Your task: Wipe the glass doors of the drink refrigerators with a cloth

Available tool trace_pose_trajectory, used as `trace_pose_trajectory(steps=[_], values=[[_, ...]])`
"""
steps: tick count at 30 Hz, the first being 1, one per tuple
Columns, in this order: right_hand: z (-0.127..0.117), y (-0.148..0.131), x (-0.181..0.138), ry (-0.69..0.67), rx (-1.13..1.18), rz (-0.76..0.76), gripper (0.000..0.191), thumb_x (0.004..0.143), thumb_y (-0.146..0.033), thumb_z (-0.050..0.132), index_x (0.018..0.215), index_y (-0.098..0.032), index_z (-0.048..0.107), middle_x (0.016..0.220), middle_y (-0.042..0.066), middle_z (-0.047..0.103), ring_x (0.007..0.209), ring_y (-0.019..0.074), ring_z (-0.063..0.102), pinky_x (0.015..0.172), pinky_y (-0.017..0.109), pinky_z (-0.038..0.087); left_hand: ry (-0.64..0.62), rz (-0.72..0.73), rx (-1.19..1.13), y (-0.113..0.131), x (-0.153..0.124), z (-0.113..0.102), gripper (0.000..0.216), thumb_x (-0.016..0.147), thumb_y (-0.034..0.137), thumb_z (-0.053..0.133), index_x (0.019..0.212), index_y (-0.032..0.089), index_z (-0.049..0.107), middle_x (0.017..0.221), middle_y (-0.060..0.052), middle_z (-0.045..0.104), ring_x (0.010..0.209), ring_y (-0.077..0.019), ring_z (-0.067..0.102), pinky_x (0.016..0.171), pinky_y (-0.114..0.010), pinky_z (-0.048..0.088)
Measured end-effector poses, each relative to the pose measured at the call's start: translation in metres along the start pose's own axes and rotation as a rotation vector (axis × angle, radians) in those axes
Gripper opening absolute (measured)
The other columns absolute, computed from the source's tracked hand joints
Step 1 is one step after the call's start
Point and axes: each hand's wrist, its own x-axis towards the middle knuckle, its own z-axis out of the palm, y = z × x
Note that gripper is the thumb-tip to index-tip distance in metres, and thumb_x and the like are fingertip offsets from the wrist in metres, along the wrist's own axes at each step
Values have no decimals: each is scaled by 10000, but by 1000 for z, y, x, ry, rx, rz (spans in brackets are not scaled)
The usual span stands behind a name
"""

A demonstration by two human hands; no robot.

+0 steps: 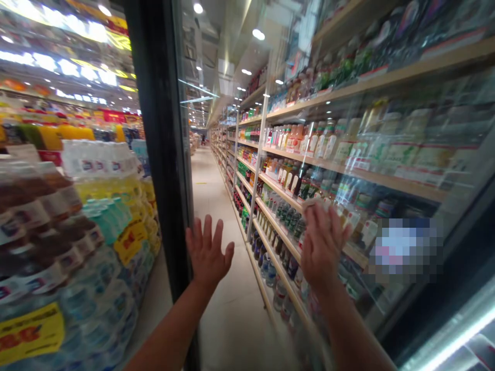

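Presently left hand point(209, 255) and right hand point(323, 247) are pressing open-palmed against the glass cooler door point(386, 170). Even, flat pressure is probably serving best.

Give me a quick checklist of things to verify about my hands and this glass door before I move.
1. Left hand open, fingers spread: ok.
2. Right hand flat toward the glass door: ok.
3. White thing by right hand, what it is: cannot tell.
4. Left hand touching black door frame: cannot tell.
5. Stacked bottles apart from left forearm: ok.
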Motion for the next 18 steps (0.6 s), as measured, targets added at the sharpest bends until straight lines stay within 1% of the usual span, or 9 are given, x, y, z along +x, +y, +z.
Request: trace_pose_trajectory(steps=[2,4,6,8,10,12,15,17,18], values=[[0,6,20,114,-21,149,566,980,-179,383,1545,-210,376,1542,124,475,1516,273,298,1242,592,163,0,-2,0,0,1,2,730,961,342,499,1603,184,190,1666,-155,175,1558,-353,93,1246,-589,129],[4,-3,32,144,-33,256,570,989,-182,353,1558,-180,347,1592,150,392,1534,295,246,1223,606,212,2,1,-2,0,2,4,729,961,338,493,1603,182,186,1666,-155,176,1559,-351,86,1246,-590,131],[11,-25,32,63,-31,240,598,984,-165,345,1580,-173,292,1605,148,369,1552,293,193,1228,593,224,-1,6,-6,-1,2,6,730,961,328,493,1604,180,181,1669,-153,165,1560,-349,83,1249,-587,125],[19,-47,27,-72,-30,103,640,967,-141,370,1593,-217,261,1569,105,441,1547,266,222,1252,563,198,-8,5,-11,-2,2,9,740,956,322,504,1604,177,179,1670,-153,156,1559,-352,88,1251,-583,118],[23,-52,30,-136,-44,-8,656,955,-136,396,1584,-281,281,1519,54,515,1521,248,300,1266,551,167,-16,7,-19,-3,1,11,754,949,322,522,1605,179,179,1670,-152,157,1557,-357,92,1252,-585,115],[22,-41,44,-72,-65,26,622,967,-160,386,1572,-284,311,1524,57,508,1510,260,322,1257,586,149,-19,7,-30,-4,0,14,768,943,324,535,1606,184,174,1671,-148,151,1557,-362,90,1250,-594,112],[21,-24,69,81,-91,234,561,997,-202,344,1557,-209,351,1580,125,419,1525,301,273,1226,637,150,-20,9,-43,-4,0,18,773,939,321,539,1606,186,173,1673,-143,142,1556,-366,92,1250,-600,110],[27,-33,73,89,-95,270,560,997,-199,347,1555,-155,349,1597,149,382,1546,292,207,1240,591,146,-19,12,-50,-5,2,21,772,939,316,539,1606,184,174,1672,-143,145,1556,-364,92,1253,-591,107],[33,-43,71,54,-88,226,565,991,-183,353,1555,-142,347,1598,142,386,1557,271,169,1254,549,130,-16,15,-55,-5,2,23,773,939,314,540,1606,185,172,1672,-143,147,1556,-361,92,1255,-588,104]])
